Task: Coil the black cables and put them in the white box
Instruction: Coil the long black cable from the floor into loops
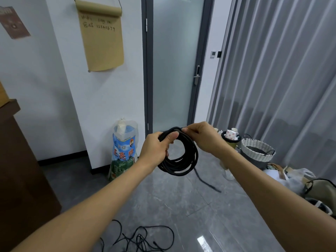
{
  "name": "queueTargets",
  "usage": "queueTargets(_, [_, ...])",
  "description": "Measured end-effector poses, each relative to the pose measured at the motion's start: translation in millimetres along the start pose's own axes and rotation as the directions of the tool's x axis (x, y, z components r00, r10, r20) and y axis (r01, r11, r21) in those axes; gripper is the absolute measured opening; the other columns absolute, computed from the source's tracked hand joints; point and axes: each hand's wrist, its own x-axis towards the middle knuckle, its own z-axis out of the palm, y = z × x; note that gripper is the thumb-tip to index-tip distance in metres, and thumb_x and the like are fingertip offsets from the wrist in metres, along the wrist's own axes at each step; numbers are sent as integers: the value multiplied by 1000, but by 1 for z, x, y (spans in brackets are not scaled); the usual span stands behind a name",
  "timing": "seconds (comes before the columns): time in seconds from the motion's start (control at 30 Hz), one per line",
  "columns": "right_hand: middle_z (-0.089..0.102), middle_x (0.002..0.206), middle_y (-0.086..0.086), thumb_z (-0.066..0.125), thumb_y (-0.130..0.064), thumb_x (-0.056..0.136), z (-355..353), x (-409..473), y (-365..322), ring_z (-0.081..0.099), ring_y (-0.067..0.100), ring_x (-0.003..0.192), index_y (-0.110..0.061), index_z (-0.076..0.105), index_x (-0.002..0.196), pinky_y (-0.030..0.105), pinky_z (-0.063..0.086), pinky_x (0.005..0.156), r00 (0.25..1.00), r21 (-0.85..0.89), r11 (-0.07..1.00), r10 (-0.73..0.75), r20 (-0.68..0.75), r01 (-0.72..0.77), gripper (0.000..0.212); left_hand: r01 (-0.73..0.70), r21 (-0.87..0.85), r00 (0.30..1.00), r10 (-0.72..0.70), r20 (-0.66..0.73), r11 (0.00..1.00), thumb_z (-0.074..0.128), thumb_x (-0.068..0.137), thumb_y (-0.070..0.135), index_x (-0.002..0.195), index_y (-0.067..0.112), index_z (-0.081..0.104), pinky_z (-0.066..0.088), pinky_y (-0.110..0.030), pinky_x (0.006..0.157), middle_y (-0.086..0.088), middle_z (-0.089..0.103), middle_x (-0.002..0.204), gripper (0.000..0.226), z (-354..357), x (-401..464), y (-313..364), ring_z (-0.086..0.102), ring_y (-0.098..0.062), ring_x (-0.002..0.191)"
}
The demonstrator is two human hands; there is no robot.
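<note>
Black coil [179,160], two hands, left [156,148], right [203,137]

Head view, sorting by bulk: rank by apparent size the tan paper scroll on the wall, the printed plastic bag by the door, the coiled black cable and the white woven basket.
1. Tan paper scroll
2. Printed plastic bag
3. Coiled black cable, nearest the camera, so flattered
4. White woven basket

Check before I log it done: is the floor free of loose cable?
No, a tangled thin cable lies uncoiled on the floor.

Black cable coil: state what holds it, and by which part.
Both hands hold the black cable coil at its top: left hand grips the bundled loops, right hand pinches the strand beside it.
</note>
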Motion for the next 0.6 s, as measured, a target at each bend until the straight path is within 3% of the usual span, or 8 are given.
queueTargets(0.07, [68, 73, 14, 44, -42, 96, -3, -2, -9, 58, 22, 63, 2, 68, 86, 29, 47, 69, 993, 125, 990, 46, 108, -59, 52, -22, 29, 1000, 22, -1, 999, 53, 71, 58, 69, 10, 57, 41, -19, 47, -1, 48, 48, 48, -3, 1, 2, 47, -7, 36])
queueTargets(0.17, [72, 95, 17, 50, -43, 92, -6, -4, -18, 68, 24, 86, -4, 70, 97, 33, 51, 89, 968, 352, 924, 63, 244, -149, 44, -48, 63, 999, 49, -2, 997, 56, 80, 51, 73, 9, 56, 41, -22, 48, -1, 49, 52, 42, -8, 3, 6, 49, -14, 43])
queueTargets(0.27, [71, 96, 15, 59, -36, 88, -5, -7, -17, 68, 22, 89, -7, 69, 97, 35, 50, 91, 954, 477, 860, 38, 298, -183, 32, -89, 116, 996, 90, -4, 989, 59, 85, 44, 72, 10, 55, 39, -29, 54, -1, 49, 54, 36, -10, 4, 11, 47, -18, 50])
queueTargets(0.37, [70, 94, 13, 70, -25, 77, -5, -9, -13, 67, 19, 86, -7, 69, 95, 33, 49, 91, 941, 598, 775, -13, 339, -204, 25, -145, 167, 989, 146, 3, 975, 59, 84, 44, 67, 20, 51, 38, -24, 53, 2, 49, 53, 31, -15, 5, 16, 46, -15, 51])
queueTargets(0.43, [70, 84, 9, 70, -14, 68, -1, -10, -11, 66, 16, 79, -6, 68, 91, 27, 51, 84, 929, 627, 749, -41, 367, -215, 24, -156, 200, 987, 159, 5, 967, 60, 83, 44, 71, 16, 54, 37, -21, 52, 3, 50, 55, 31, -17, 6, 17, 46, -13, 52])
queueTargets(0.5, [64, 66, 3, 67, -6, 64, 4, -11, -13, 62, 14, 63, -5, 65, 81, 21, 52, 67, 930, 645, 730, -34, 366, -227, 17, -163, 212, 986, 165, 8, 964, 61, 82, 44, 79, 8, 58, 38, -23, 54, 2, 51, 58, 36, -16, 7, 18, 48, -14, 54])
queueTargets(0.6, [51, 52, 2, 63, 2, 61, 8, -14, -17, 51, 13, 48, -8, 58, 65, 19, 46, 50, 935, 669, 698, 0, 355, -254, 12, -178, 229, 984, 178, 21, 957, 62, 82, 45, 84, 5, 61, 40, -25, 57, 1, 53, 61, 40, -14, 8, 21, 50, -16, 59])
